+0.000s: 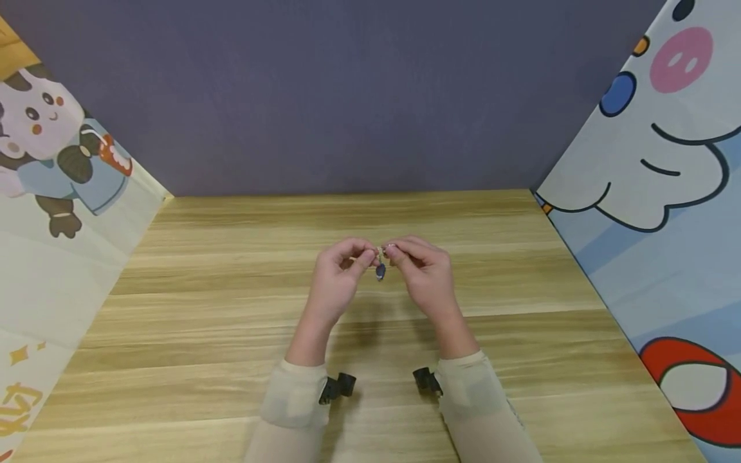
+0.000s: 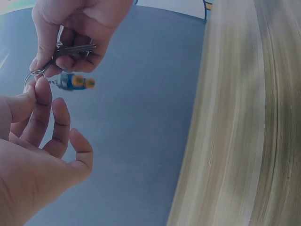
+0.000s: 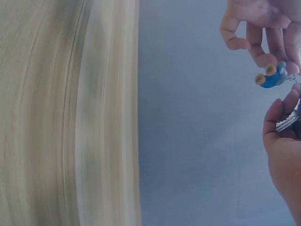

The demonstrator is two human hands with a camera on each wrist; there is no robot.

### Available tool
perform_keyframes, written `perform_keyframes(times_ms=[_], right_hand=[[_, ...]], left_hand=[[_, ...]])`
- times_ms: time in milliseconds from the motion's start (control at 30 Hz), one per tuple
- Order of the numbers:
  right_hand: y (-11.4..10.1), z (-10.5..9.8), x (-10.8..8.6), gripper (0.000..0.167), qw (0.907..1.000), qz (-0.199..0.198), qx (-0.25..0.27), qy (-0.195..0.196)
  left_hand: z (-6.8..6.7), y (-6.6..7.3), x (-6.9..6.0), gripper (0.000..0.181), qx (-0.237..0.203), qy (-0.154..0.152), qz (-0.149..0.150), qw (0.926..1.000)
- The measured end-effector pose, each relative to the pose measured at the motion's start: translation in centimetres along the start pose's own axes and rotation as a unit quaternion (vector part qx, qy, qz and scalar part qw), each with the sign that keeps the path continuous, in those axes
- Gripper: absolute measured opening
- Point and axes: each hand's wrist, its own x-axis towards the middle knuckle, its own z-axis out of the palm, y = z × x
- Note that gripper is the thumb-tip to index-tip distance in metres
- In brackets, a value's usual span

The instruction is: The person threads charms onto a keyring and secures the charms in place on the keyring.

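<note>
My left hand (image 1: 338, 273) pinches a metal key ring (image 2: 28, 79) between thumb and forefinger; its other fingers are loosely bent. A small blue figure charm with orange ends (image 2: 75, 82) hangs from the ring on a short chain, dangling between the hands in the head view. Close beside it, my right hand (image 1: 425, 273) holds a silver key (image 2: 77, 49), whose toothed blade (image 3: 288, 123) sticks out from the curled fingers. The right fingertips are at the ring too. How many keys there are, and how they join the ring, is partly hidden.
Both hands are held above a wooden table (image 1: 231, 308). A dark grey-blue wall (image 1: 347, 96) stands behind it. Panels with cartoon prints flank it, one at the left (image 1: 52, 276) and one at the right (image 1: 654, 270). Small black cameras (image 1: 346, 384) sit on both wrists.
</note>
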Motion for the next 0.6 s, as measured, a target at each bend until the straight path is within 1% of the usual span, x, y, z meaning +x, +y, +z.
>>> perform_keyframes(times_ms=[33, 100, 167, 200, 233, 267, 300, 333, 367, 433, 467, 533, 600], right_hand=[[0.0, 0.0, 0.0, 0.010, 1.0000, -0.001, 0.004, 0.001], [-0.1, 0.0, 0.2, 0.009, 0.9999, -0.011, 0.003, 0.002], [-0.1, -0.2, 0.2, 0.008, 0.9994, -0.032, -0.008, 0.000], [-0.1, -0.4, 0.3, 0.008, 0.9984, -0.050, -0.025, -0.001], [-0.1, -0.5, 0.4, 0.008, 0.9964, -0.071, -0.046, -0.004], [-0.1, -0.6, 0.5, 0.007, 0.9932, -0.093, -0.069, -0.006], [-0.1, -0.7, 0.6, 0.007, 0.9888, -0.116, -0.095, -0.007], [-0.1, -0.7, 0.7, 0.007, 0.9831, -0.138, -0.120, -0.009], [-0.2, -0.8, 0.9, 0.007, 0.9757, -0.161, -0.149, -0.009], [-0.4, -1.0, 1.1, 0.007, 0.9630, -0.194, -0.187, -0.011], [-0.4, -1.0, 1.2, 0.007, 0.9577, -0.206, -0.201, -0.012], [-0.4, -1.2, 1.4, 0.007, 0.9489, -0.224, -0.222, -0.016], [-0.5, -1.3, 1.5, 0.008, 0.9430, -0.235, -0.235, -0.020]], left_hand=[[0.0, 0.0, 0.0, 0.012, 0.000, -0.002, 0.001, 1.0000], [-0.1, 0.0, 0.0, 0.013, 0.013, -0.003, 0.009, 0.9999], [-0.1, 0.0, 0.0, 0.013, 0.040, -0.003, 0.023, 0.9989], [-0.1, 0.0, 0.0, 0.013, 0.056, 0.000, 0.038, 0.9977], [-0.1, 0.0, 0.1, 0.012, 0.075, 0.004, 0.059, 0.9954], [-0.1, 0.0, 0.1, 0.012, 0.095, 0.009, 0.084, 0.9918], [-0.1, -0.1, 0.1, 0.012, 0.116, 0.014, 0.114, 0.9865], [-0.1, -0.1, 0.2, 0.012, 0.139, 0.021, 0.147, 0.9791], [-0.1, -0.1, 0.3, 0.012, 0.163, 0.029, 0.181, 0.9693], [-0.1, -0.1, 0.4, 0.012, 0.209, 0.047, 0.244, 0.9457], [-0.1, -0.1, 0.5, 0.012, 0.231, 0.054, 0.270, 0.9333], [0.1, -0.1, 0.6, 0.012, 0.273, 0.068, 0.309, 0.9086], [0.2, 0.0, 0.7, 0.011, 0.310, 0.080, 0.332, 0.8873]])
